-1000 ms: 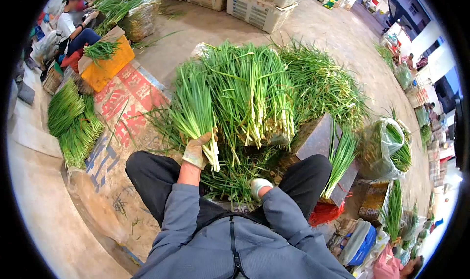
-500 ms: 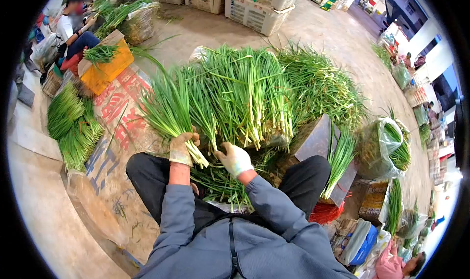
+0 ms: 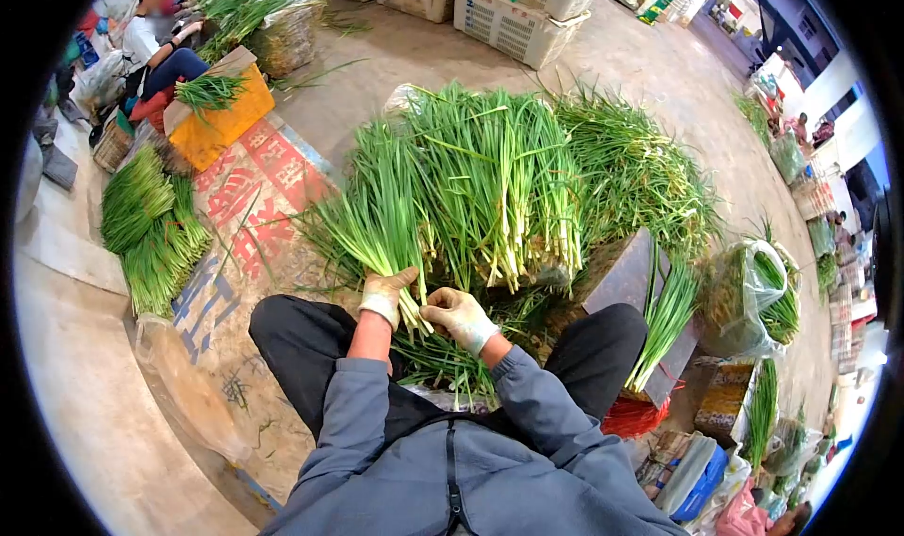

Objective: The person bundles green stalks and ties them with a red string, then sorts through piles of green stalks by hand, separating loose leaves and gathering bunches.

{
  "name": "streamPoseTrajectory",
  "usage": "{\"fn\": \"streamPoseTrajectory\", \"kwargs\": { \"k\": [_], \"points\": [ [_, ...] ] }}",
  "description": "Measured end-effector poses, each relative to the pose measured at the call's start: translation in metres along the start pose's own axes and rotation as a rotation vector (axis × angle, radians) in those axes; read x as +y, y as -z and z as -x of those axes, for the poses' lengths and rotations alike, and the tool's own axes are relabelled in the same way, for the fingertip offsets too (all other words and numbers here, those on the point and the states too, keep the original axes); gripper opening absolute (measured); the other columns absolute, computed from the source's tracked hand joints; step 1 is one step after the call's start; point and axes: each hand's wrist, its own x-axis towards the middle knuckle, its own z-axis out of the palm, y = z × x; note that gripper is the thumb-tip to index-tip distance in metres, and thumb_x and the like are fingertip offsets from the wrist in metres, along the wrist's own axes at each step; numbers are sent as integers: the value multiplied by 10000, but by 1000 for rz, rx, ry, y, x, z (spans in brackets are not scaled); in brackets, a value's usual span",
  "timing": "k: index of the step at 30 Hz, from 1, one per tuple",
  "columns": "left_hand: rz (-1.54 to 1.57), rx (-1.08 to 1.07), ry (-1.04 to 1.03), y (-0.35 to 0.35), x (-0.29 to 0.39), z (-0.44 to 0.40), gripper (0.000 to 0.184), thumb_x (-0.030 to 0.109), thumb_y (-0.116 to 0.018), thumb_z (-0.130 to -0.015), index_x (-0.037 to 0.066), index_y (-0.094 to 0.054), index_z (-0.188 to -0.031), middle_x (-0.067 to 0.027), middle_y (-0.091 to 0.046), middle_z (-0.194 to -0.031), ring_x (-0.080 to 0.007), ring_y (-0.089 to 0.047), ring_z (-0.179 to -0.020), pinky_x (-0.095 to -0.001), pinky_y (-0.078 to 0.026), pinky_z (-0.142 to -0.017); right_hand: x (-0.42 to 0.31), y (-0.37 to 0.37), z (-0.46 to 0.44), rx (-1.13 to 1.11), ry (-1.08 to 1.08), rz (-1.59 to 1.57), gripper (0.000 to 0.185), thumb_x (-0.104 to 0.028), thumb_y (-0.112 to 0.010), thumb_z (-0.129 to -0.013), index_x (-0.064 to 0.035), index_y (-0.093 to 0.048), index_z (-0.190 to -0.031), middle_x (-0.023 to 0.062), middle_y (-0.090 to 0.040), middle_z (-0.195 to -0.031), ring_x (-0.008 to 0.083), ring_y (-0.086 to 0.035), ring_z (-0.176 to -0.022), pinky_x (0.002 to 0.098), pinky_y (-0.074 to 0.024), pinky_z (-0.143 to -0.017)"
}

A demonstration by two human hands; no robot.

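The stack [image 3: 504,183] of greens sits ahead of the person, its white ends facing the knees. At the stack's near left corner is the bunch [image 3: 381,244], its long axis slanting: white ends low, toward the person and a little right, leafy tips away and to the left. The gloved left hand [image 3: 386,293] is wrapped around the bunch just above the white ends. The gloved right hand [image 3: 459,316], just nearer the person than the stack, has its fingers curled with the tips at those ends; I cannot tell whether it pinches any stalk. Right of the stack stands the box [image 3: 612,277], with leeks [image 3: 665,327] lying along it, and farther right the bag [image 3: 744,301].
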Motion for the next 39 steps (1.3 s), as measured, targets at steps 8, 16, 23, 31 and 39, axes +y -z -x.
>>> {"fn": "streamPoseTrajectory", "kwargs": {
  "k": [8, 16, 23, 31, 39],
  "points": [
    [-66, 68, 47, -14, 6, 17, 381, 57, -866, -714, -89, -682, -1014, -151, -718, -920, -271, -669, -695, -405, -532, -601, 16, 7, -35, 271, 362, 523, 301, -301, -611, -922, -18, -681, -998, 156, -675, -881, 318, -652, -788, 376, -505, -726],
    [-78, 48, 100, -8, -2, 14, 390, -18, -825, -733, -12, -681, -1096, -111, -723, -971, -251, -672, -764, -391, -538, -673, 10, -6, -6, 345, 292, 420, 267, -252, -660, -898, 13, -678, -930, 151, -669, -815, 237, -643, -719, 336, -505, -690],
    [38, 21, -13, -11, -3, 25, 523, -60, -872, -629, 19, -654, -1099, -50, -692, -979, -221, -651, -804, -345, -537, -723, 18, -8, 2, 374, 261, 150, 238, -216, -654, -900, 18, -693, -921, 92, -663, -781, 170, -610, -698, 310, -491, -664],
    [282, 32, -418, 1, 45, 37, 427, -10, -846, -689, -17, -640, -1063, -147, -703, -918, -251, -704, -748, -367, -616, -654, 66, 7, 41, 86, 273, 599, 267, -266, -613, -864, -24, -713, -915, 178, -677, -731, 289, -666, -648, 408, -538, -649],
    [441, 165, -110, 35, 57, 21, 307, 9, -699, -801, -38, -641, -1099, -188, -699, -870, -274, -679, -638, -378, -579, -502, 38, 38, 26, 340, -116, 911, 398, -420, -680, -861, -43, -706, -985, 208, -709, -942, 374, -691, -889, 447, -543, -786]
  ]
}}
